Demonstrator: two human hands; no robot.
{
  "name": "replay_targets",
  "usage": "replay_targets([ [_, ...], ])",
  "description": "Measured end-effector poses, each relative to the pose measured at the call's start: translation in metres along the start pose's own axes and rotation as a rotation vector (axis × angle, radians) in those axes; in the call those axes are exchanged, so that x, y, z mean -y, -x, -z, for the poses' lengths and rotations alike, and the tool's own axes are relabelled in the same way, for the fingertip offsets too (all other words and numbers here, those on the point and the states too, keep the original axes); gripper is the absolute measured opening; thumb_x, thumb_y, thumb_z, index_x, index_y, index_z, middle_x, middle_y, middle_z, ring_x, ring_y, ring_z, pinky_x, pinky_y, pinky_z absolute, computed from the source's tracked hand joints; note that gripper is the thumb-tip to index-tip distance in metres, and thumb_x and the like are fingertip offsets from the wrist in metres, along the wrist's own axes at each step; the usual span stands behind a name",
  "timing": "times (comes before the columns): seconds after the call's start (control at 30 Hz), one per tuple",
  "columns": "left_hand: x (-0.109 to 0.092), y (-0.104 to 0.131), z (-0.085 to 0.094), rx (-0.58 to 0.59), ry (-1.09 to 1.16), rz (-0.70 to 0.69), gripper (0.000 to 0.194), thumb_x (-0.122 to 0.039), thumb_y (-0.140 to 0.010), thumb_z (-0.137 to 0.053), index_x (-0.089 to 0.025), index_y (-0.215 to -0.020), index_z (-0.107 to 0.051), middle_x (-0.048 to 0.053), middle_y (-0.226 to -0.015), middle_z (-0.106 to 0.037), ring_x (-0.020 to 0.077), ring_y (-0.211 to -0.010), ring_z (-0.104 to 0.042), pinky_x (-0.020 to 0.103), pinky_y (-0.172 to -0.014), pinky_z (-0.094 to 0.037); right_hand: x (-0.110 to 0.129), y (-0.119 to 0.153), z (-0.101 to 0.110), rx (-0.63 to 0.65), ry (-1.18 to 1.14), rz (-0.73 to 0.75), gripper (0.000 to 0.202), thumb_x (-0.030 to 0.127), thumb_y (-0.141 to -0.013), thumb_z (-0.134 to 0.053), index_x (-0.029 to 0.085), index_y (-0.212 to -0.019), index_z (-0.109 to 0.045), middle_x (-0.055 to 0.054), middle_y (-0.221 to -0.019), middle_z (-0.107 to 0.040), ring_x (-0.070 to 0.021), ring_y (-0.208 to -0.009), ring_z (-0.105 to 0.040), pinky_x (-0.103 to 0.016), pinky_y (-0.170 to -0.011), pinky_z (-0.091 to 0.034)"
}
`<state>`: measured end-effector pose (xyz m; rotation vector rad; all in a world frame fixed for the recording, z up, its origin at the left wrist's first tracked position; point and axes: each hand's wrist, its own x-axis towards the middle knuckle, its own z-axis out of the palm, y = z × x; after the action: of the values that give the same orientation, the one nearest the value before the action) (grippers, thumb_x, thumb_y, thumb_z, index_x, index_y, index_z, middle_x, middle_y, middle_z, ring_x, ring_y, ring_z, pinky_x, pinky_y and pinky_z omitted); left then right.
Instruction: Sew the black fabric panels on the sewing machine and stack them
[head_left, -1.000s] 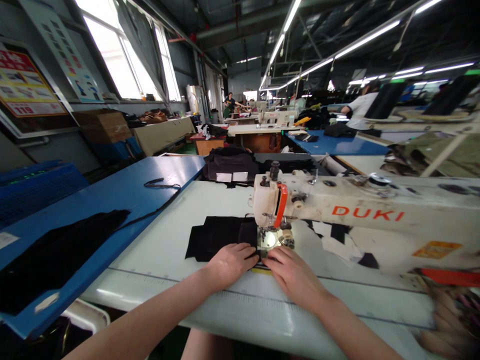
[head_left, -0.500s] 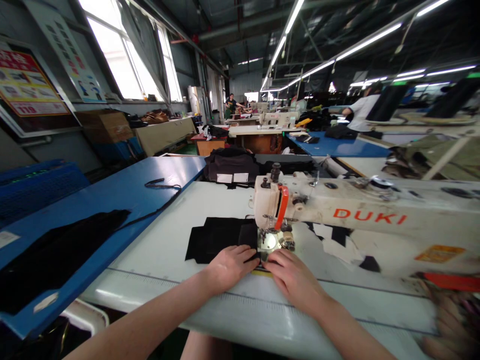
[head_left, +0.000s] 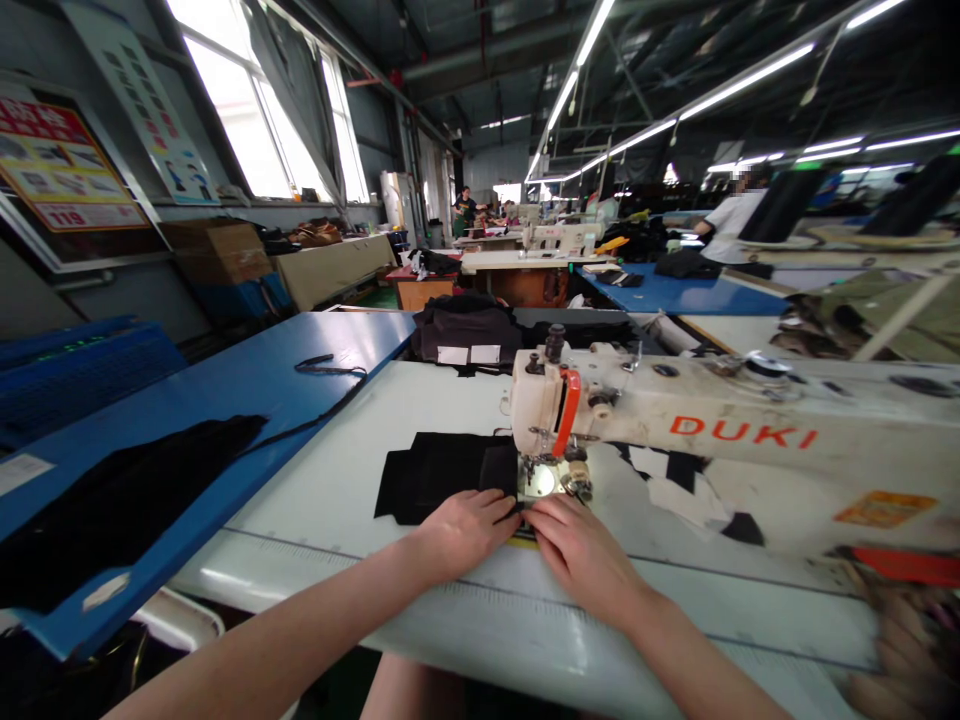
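A black fabric piece (head_left: 442, 475) lies flat on the pale sewing table (head_left: 360, 420), its right edge at the needle area of the white sewing machine (head_left: 630, 405). My left hand (head_left: 472, 525) rests on the fabric's lower right corner, fingers together and pressing it down. Just right of it, my right hand (head_left: 566, 535) has its fingers closed at the fabric's edge, in front of the lit needle plate (head_left: 541, 481). The fingertips of both hands nearly meet; the bit of cloth between them is mostly hidden.
Dark folded garments (head_left: 469, 330) with two white labels lie behind the machine head. On the left, a blue table (head_left: 300, 350) holds black fabric (head_left: 142, 500) and a cord. White and black scraps (head_left: 686, 490) lie under the machine arm. Two people are in the background.
My right hand has shifted slightly left, closer to my left hand's fingertips. The view has moved a little; the fabric lies nearly as before.
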<state>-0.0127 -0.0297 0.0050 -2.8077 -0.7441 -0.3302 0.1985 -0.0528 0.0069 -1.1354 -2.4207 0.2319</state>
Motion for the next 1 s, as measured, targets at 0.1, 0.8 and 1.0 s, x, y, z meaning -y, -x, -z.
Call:
replay_targets([
  [0.1, 0.000, 0.001, -0.002, -0.006, 0.003, 0.004, 0.022, -0.015, -0.093, -0.043, -0.012, -0.113, -0.054, 0.010, -0.119, -0.060, 0.0210, -0.113, -0.054, 0.033, -0.089, -0.050, 0.000, -0.001, -0.002, 0.006, 0.024, 0.011, 0.022, 0.011, -0.087, -0.046, 0.019, -0.099, -0.062, -0.004, -0.093, -0.058, -0.0186, -0.092, -0.051, -0.035, -0.086, -0.045],
  [0.8, 0.010, 0.007, 0.001, 0.000, 0.149, -0.029, 0.026, -0.013, -0.092, -0.045, -0.013, -0.112, -0.062, 0.009, -0.126, -0.058, 0.0168, -0.120, -0.050, 0.029, -0.106, -0.039, -0.002, 0.001, -0.002, 0.021, 0.073, 0.053, 0.024, 0.013, -0.087, -0.046, 0.019, -0.102, -0.063, -0.007, -0.095, -0.059, -0.0201, -0.094, -0.052, -0.036, -0.086, -0.045],
  [1.0, 0.013, 0.009, -0.013, -0.030, 0.182, 0.015, 0.027, -0.016, -0.093, -0.043, -0.015, -0.114, -0.061, 0.008, -0.129, -0.056, 0.0173, -0.124, -0.047, 0.031, -0.104, -0.041, -0.004, -0.001, -0.002, -0.010, 0.085, 0.047, 0.021, 0.013, -0.087, -0.047, 0.020, -0.097, -0.064, -0.006, -0.092, -0.059, -0.0198, -0.092, -0.051, -0.036, -0.084, -0.045],
])
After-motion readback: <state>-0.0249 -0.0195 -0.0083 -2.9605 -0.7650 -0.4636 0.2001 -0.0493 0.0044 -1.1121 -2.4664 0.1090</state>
